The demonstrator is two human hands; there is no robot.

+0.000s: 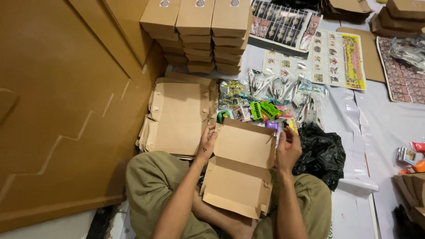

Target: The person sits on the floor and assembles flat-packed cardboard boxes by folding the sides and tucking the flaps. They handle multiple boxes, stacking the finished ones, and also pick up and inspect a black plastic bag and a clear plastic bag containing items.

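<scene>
Cardboard box [241, 170], unfolded and brown, lies open over my crossed legs, lid flap tilted up. My left hand [206, 144] has its grip closed on the flap's left edge, my right hand [288, 148] on the right. Flat box blanks [177, 117] are stacked just beside my left knee, small packaged toys [265, 104] beyond.

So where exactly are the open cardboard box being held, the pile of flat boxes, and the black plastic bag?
open cardboard box [241, 170], head view, on its inner crease between the two panels.
pile of flat boxes [179, 117], head view, on the top sheet's middle.
black plastic bag [323, 155], head view, on its crumpled middle.
</scene>
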